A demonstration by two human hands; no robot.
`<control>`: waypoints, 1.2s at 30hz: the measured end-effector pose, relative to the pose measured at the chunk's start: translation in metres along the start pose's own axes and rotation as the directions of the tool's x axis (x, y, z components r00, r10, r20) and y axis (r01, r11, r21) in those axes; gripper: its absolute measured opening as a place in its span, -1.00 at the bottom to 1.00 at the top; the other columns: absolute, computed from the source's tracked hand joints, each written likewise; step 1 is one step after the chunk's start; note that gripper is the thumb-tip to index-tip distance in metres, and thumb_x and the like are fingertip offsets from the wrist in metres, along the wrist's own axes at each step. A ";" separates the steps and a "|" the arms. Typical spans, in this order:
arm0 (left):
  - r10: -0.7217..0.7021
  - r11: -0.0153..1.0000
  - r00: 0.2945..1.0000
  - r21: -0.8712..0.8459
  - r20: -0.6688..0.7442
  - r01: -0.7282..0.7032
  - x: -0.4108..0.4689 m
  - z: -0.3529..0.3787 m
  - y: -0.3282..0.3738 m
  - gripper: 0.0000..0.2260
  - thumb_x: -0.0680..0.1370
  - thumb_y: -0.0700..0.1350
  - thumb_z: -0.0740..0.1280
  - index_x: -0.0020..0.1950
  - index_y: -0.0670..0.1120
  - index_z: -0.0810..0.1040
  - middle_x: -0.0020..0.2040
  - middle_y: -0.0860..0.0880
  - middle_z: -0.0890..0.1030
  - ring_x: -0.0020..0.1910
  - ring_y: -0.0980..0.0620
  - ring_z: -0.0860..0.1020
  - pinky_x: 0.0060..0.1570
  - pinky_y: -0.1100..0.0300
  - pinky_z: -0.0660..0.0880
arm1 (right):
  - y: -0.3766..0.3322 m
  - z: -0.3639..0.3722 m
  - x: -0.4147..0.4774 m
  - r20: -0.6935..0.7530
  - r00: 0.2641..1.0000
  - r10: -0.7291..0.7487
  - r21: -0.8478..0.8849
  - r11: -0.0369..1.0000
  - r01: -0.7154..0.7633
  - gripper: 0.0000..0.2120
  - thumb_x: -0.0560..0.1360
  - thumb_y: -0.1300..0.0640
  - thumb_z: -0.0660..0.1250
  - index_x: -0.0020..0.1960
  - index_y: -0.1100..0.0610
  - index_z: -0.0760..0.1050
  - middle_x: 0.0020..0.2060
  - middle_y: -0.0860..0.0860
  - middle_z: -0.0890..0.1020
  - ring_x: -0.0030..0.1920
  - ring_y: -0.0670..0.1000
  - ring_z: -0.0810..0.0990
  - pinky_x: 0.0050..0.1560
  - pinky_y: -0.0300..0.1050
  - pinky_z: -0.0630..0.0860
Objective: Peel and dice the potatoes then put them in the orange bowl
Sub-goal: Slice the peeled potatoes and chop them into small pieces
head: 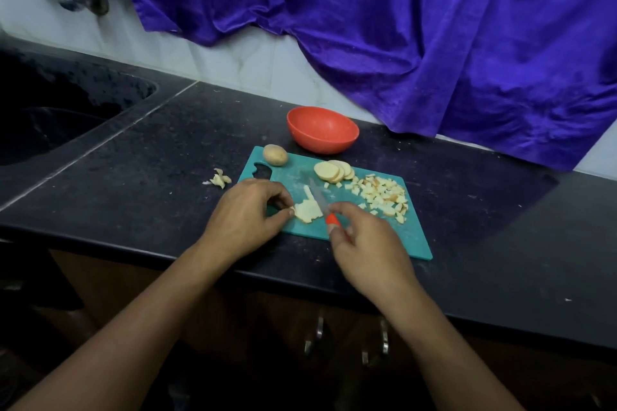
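Note:
A teal cutting board (394, 237) lies on the black counter. My left hand (245, 213) pinches the left edge of a potato slice cut into strips (307, 210). My right hand (364, 243) grips an orange-handled knife (319, 200), whose blade lies across those strips. Round potato slices (332, 171) are stacked at the board's far side, with a pile of diced potato (384, 195) to their right. An unpeeled potato (275, 154) sits at the board's far left corner. The orange bowl (322, 129) stands behind the board and looks empty.
Potato peels (220, 179) lie on the counter (150, 177) left of the board. A dark sink (50, 117) is sunk in at the far left. A purple cloth (434, 27) hangs over the wall behind. Cabinet handles (380, 340) show below the counter edge.

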State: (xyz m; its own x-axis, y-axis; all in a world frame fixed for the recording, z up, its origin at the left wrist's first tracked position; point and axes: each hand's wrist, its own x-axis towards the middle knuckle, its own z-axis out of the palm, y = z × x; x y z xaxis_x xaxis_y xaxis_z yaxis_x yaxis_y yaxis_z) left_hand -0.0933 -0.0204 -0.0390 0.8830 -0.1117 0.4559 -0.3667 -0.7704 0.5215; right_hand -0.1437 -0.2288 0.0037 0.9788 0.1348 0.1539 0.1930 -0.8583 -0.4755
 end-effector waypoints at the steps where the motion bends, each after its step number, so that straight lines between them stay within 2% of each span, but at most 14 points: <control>1: -0.010 1.000 1.000 0.015 0.010 0.010 0.001 0.000 0.001 -0.85 0.49 0.07 0.49 0.04 0.12 0.67 -0.13 0.22 0.63 -0.06 0.20 0.56 0.02 0.05 0.57 | 0.009 0.000 0.002 -0.024 1.000 0.005 0.030 1.000 -0.005 -0.68 0.67 -0.07 0.22 0.42 -0.20 0.43 -0.30 -0.13 0.56 -0.35 -0.13 0.51 -0.34 -0.16 0.38; 4: -0.036 0.993 0.993 0.115 0.113 0.023 0.005 0.000 0.007 -0.57 0.49 0.25 0.43 0.30 0.12 0.59 -0.04 0.20 0.56 0.01 0.16 0.51 -0.01 0.10 0.52 | 0.029 0.008 0.000 -0.101 0.995 -0.016 0.153 0.988 0.032 -0.67 0.67 -0.02 0.26 0.42 -0.17 0.45 -0.43 -0.13 0.52 -0.44 -0.14 0.48 -0.43 -0.19 0.34; 7: -0.067 0.976 0.972 0.218 0.226 0.017 0.016 0.000 0.017 -0.44 0.43 0.41 0.39 0.33 0.15 0.56 0.09 0.17 0.54 0.11 0.13 0.52 0.03 0.10 0.50 | 0.041 0.019 -0.007 -0.189 0.982 0.001 0.298 0.953 0.057 -0.66 0.67 0.04 0.28 0.42 -0.15 0.47 -0.46 -0.11 0.49 -0.47 -0.11 0.42 -0.45 -0.11 0.35; 10: -0.090 0.966 0.944 0.257 0.316 0.006 0.029 0.000 0.025 -0.50 0.42 0.38 0.43 0.26 0.17 0.59 0.11 0.15 0.54 0.10 0.12 0.54 0.02 0.10 0.51 | 0.047 0.022 -0.008 -0.229 0.973 0.039 0.411 0.910 0.060 -0.65 0.67 0.08 0.29 0.42 -0.15 0.47 -0.47 -0.05 0.48 -0.46 -0.07 0.41 -0.42 0.06 0.43; 13: -0.081 0.971 0.921 0.239 0.380 -0.013 0.041 -0.002 0.027 -0.56 0.43 0.30 0.48 0.24 0.16 0.62 0.07 0.18 0.58 0.06 0.15 0.56 0.00 0.13 0.52 | 0.048 0.021 -0.007 -0.229 0.972 0.043 0.448 0.892 0.066 -0.66 0.67 0.08 0.29 0.41 -0.16 0.47 -0.46 -0.03 0.49 -0.41 0.09 0.48 -0.34 0.19 0.51; 17: -0.059 0.977 0.887 0.208 0.457 -0.042 0.053 -0.007 0.027 -0.59 0.44 0.23 0.51 0.25 0.16 0.64 0.06 0.21 0.60 0.02 0.22 0.53 0.06 0.16 0.52 | 0.049 0.023 -0.007 -0.222 0.974 0.043 0.462 0.884 0.067 -0.65 0.66 0.07 0.29 0.42 -0.15 0.47 -0.45 -0.01 0.49 -0.40 0.13 0.49 -0.35 0.20 0.51; 21: -0.019 0.977 0.860 0.192 0.509 -0.092 0.060 -0.009 0.028 -0.57 0.45 0.21 0.53 0.29 0.14 0.64 0.02 0.23 0.56 -0.08 0.30 0.48 -0.05 0.26 0.44 | 0.051 0.023 -0.006 -0.229 0.972 0.049 0.473 0.878 0.067 -0.65 0.66 0.08 0.30 0.43 -0.14 0.46 -0.42 0.04 0.52 -0.41 0.09 0.49 -0.35 0.20 0.51; 23: -0.022 0.979 0.848 0.182 0.530 -0.088 0.060 -0.012 0.029 -0.52 0.44 0.21 0.53 0.33 0.14 0.60 0.03 0.22 0.55 -0.05 0.28 0.50 -0.03 0.27 0.43 | 0.052 0.023 -0.006 -0.227 0.973 0.048 0.482 0.874 0.069 -0.65 0.66 0.07 0.30 0.43 -0.15 0.46 -0.44 0.00 0.50 -0.42 0.04 0.47 -0.35 0.20 0.51; 26: -0.110 0.978 0.808 0.206 0.579 -0.014 0.058 -0.021 0.028 -0.42 0.44 0.19 0.54 0.43 0.17 0.49 0.09 0.18 0.54 0.05 0.19 0.51 0.02 0.21 0.43 | 0.054 0.024 -0.006 -0.228 0.973 0.041 0.485 0.871 0.077 -0.65 0.67 0.08 0.30 0.42 -0.16 0.46 -0.44 0.01 0.50 -0.43 -0.04 0.44 -0.36 0.17 0.49; 28: -0.176 0.973 0.791 0.225 0.587 0.049 0.056 -0.026 0.025 -0.40 0.44 0.15 0.56 0.45 0.16 0.47 0.08 0.17 0.53 0.04 0.16 0.52 0.05 0.19 0.44 | 0.054 0.024 -0.005 -0.233 0.972 0.032 0.488 0.868 0.088 -0.66 0.67 0.07 0.30 0.42 -0.17 0.46 -0.42 0.06 0.52 -0.44 0.00 0.44 -0.37 0.16 0.48; 31: -0.246 0.963 0.781 0.236 0.574 0.130 0.055 -0.032 0.023 -0.48 0.45 0.11 0.57 0.37 0.15 0.50 0.01 0.11 0.58 -0.04 0.13 0.57 0.02 0.14 0.52 | 0.054 0.023 -0.005 -0.233 0.972 0.027 0.505 0.858 0.097 -0.66 0.67 0.07 0.29 0.41 -0.17 0.46 -0.39 0.12 0.52 -0.41 0.13 0.47 -0.39 0.19 0.47; 34: -0.293 0.956 0.772 0.187 0.563 0.226 0.057 -0.028 0.028 -0.59 0.46 0.00 0.58 0.26 0.07 0.57 -0.06 0.02 0.64 -0.12 -0.01 0.67 -0.02 0.02 0.64 | 0.054 0.023 -0.006 -0.235 0.972 0.026 0.514 0.851 0.101 -0.66 0.66 0.07 0.29 0.41 -0.18 0.46 -0.40 0.10 0.52 -0.40 0.14 0.48 -0.38 0.19 0.48; 36: -0.316 0.949 0.774 0.173 0.549 0.265 0.060 -0.023 0.033 -0.68 0.48 -0.11 0.57 0.19 0.04 0.60 -0.06 -0.02 0.65 -0.18 -0.06 0.69 -0.12 0.06 0.67 | 0.055 0.023 -0.006 -0.238 0.971 0.025 0.519 0.848 0.106 -0.66 0.66 0.08 0.29 0.41 -0.17 0.47 -0.41 0.09 0.53 -0.41 0.13 0.48 -0.37 0.18 0.49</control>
State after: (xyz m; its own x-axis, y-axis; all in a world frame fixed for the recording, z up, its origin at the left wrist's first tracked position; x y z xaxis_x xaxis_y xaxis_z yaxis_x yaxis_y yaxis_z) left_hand -0.0589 -0.0381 0.0219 0.9601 -0.1871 -0.2078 -0.0633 -0.8692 0.4903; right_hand -0.1373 -0.2650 -0.0432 0.9388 -0.0082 0.3443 0.3027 -0.4568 -0.8364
